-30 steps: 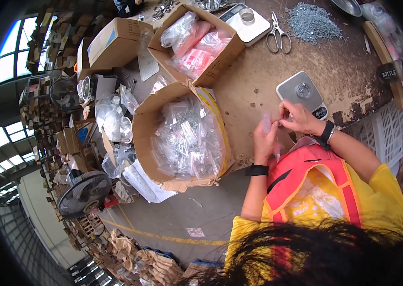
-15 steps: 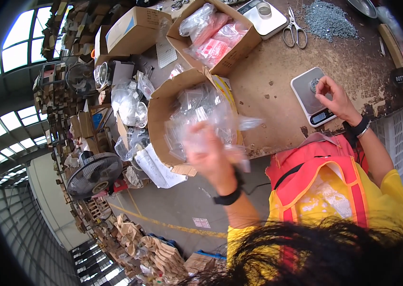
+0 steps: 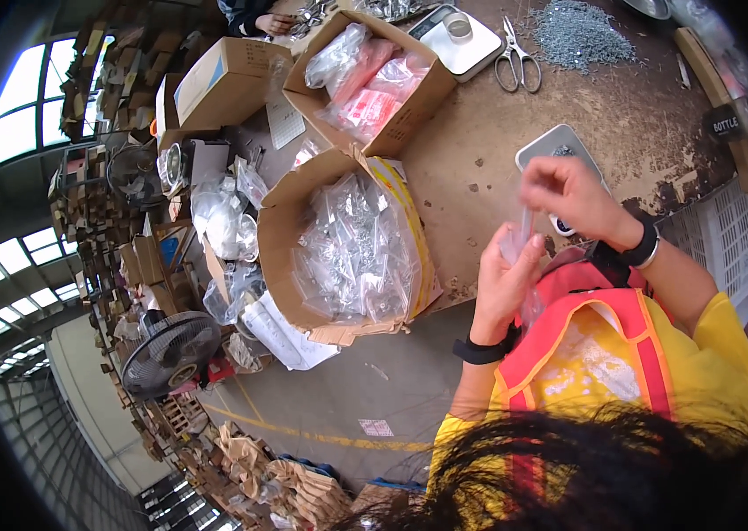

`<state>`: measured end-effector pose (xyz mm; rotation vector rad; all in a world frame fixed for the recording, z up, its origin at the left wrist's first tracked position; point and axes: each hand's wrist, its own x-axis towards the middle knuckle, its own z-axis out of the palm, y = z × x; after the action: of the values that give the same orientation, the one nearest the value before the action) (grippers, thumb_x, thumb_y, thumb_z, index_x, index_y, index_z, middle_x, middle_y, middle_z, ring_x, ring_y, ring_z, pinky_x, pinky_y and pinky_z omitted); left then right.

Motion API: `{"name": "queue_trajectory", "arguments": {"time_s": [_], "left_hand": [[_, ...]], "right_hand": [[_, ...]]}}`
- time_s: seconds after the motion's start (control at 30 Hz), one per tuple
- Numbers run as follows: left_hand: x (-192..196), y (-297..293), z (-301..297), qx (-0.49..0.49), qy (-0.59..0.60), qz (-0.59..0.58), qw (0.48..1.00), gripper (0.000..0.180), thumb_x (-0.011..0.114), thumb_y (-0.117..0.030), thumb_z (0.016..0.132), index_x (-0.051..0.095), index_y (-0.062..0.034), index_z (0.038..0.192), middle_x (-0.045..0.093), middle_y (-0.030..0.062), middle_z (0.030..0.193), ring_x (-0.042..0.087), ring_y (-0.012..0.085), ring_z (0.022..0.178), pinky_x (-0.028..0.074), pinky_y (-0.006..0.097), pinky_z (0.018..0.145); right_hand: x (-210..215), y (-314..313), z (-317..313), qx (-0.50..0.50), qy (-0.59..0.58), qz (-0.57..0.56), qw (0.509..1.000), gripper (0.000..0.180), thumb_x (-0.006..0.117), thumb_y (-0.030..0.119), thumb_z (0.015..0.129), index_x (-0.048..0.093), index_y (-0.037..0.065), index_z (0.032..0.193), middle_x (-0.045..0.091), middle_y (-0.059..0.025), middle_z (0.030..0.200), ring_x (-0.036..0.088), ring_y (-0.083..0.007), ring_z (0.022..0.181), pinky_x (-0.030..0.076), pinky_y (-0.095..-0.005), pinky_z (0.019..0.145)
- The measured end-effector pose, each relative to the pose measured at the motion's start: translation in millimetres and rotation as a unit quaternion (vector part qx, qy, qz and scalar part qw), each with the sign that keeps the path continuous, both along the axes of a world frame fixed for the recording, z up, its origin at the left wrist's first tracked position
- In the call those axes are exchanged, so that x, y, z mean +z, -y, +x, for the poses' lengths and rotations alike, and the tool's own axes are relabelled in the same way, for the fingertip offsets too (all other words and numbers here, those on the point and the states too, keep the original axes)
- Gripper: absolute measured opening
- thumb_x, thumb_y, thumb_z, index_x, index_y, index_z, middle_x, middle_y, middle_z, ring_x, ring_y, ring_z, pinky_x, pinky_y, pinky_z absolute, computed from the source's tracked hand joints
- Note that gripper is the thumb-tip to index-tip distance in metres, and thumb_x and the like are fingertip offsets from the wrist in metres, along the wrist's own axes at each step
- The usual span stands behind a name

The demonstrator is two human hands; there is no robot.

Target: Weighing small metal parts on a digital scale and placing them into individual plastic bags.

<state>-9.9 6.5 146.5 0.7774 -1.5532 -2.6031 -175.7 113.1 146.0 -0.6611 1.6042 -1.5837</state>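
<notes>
My left hand (image 3: 504, 274) is closed around a clear plastic bag (image 3: 512, 243), in front of the red and yellow apron. Just above it, my right hand (image 3: 568, 190) has its fingers curled in a pinch, and the bag's upper edge reaches up to those fingertips. Motion blurs them slightly. Partly behind my right hand lies a white digital scale (image 3: 533, 152) with a small dish of metal pieces (image 3: 562, 152) on it. To the left, an open cardboard box (image 3: 290, 203) holds many small clear bags (image 3: 356, 248), with metal pieces visible among them.
Beyond stands another box (image 3: 418, 111) of red and clear bags. Scissors (image 3: 517, 66), a heap of small screws (image 3: 582, 35) and a second scale (image 3: 471, 53) lie at the table's far side. Another person's hand (image 3: 275, 24) shows at the top. A fan (image 3: 170, 352) stands left.
My left hand has moved right from the box of bags, bringing a plastic bag. My right hand has left the scale's dish and met it. Another person's hand has come into view.
</notes>
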Motion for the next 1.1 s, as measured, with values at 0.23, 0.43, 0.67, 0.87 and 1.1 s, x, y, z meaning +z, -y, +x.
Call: {"name": "queue_trajectory", "arguments": {"time_s": [0.23,0.43,0.67,0.87,1.1], "left_hand": [[-18,11,3,0.178,0.05,-0.017,0.983,0.017,0.074,-0.014,0.097,0.064,-0.0064,0.108,0.061,-0.0018,0.084,0.052,0.0055,0.062,0.042,0.022,0.056],[-11,3,-33,0.066,-0.026,-0.194,0.978,0.018,0.078,-0.007,0.091,0.069,-0.0019,0.107,0.063,-0.0048,0.083,0.056,0.0043,0.075,0.046,0.022,0.067],[-11,14,-36,0.184,0.028,-0.016,0.982,0.014,0.073,-0.014,0.098,0.069,-0.0009,0.1,0.063,-0.0023,0.078,0.051,0.0039,0.063,0.038,0.021,0.055],[-19,7,-35,0.191,0.042,-0.112,0.974,0.017,0.073,-0.015,0.098,0.069,-0.0004,0.105,0.066,-0.0005,0.085,0.053,0.0046,0.064,0.041,0.02,0.057],[-28,15,-25,0.125,0.072,-0.218,0.965,0.015,0.075,-0.015,0.096,0.07,-0.0004,0.095,0.065,0.0003,0.081,0.053,0.0058,0.064,0.041,0.022,0.057]], "right_hand": [[-13,-22,-19,-0.094,0.01,0.05,0.994,0.018,0.074,0.017,0.096,0.065,0.006,0.084,0.059,0.0066,0.071,0.05,-0.0001,0.062,0.04,-0.0202,0.054],[-10,-9,1,-0.045,0.085,0.026,0.995,0.026,0.079,0.016,0.094,0.061,0.006,0.076,0.057,0.0062,0.065,0.048,-0.0006,0.055,0.035,-0.0204,0.048],[-8,-21,-20,-0.045,0.029,0.06,0.997,0.026,0.078,0.013,0.094,0.061,0.007,0.074,0.056,0.0074,0.063,0.047,0.0004,0.055,0.034,-0.0204,0.048],[-11,-29,-22,-0.048,-0.044,0.084,0.994,0.026,0.078,0.013,0.092,0.061,0.005,0.075,0.057,0.007,0.066,0.049,-0.0004,0.059,0.038,-0.022,0.052],[-18,-35,-20,-0.048,-0.079,0.142,0.985,0.02,0.079,0.011,0.088,0.062,0.002,0.082,0.06,0.0027,0.068,0.055,-0.0041,0.062,0.045,-0.0241,0.057]]}}
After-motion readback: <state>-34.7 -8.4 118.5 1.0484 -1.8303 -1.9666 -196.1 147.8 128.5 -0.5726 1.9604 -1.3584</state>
